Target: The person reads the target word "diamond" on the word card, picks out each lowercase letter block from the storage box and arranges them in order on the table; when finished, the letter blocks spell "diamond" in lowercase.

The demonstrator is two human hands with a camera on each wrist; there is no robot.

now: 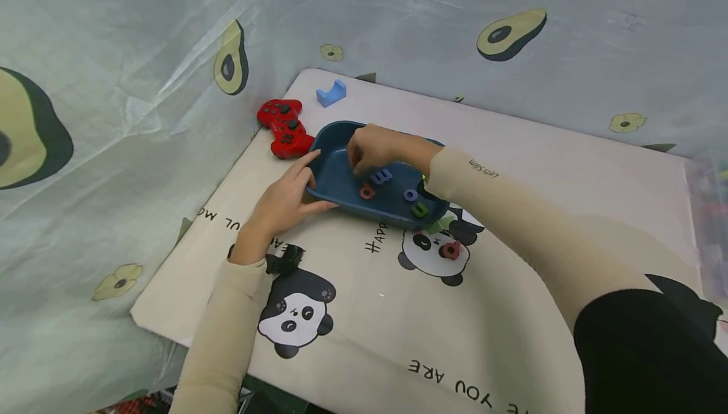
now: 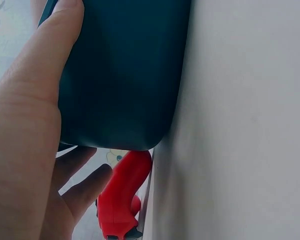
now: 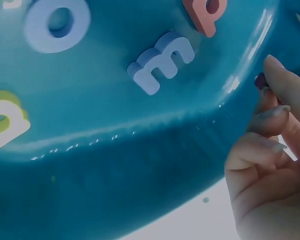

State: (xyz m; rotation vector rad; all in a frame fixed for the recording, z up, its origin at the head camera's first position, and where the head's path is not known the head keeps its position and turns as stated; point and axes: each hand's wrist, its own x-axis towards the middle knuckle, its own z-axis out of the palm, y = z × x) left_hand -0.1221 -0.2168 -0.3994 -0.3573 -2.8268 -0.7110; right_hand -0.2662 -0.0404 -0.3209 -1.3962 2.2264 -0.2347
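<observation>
A dark blue plastic basin [image 1: 341, 196] sits on the table. My left hand [image 1: 287, 199] holds its left end, the thumb along the near outer wall and fingertips at the left rim. My right hand [image 1: 372, 148] is inside the basin; in the right wrist view, its thumb and index finger pinch a small dark purple piece [image 3: 260, 81], mostly hidden by the fingers. Loose foam letters lie in the basin: a blue m [image 1: 382, 176], a blue o [image 1: 411, 195], a reddish letter [image 1: 366, 191], a green letter [image 1: 419, 210] and a yellow-edged letter [image 3: 7, 120].
Touching or close to the basin's left end is a red game controller [image 1: 287, 128]. A light blue curved block [image 1: 332, 93] lies behind it. One red letter [image 1: 451, 249] rests on the panda-printed tablecloth [image 1: 375, 313] in front. Clear plastic containers [image 1: 708, 212] stand at the right edge.
</observation>
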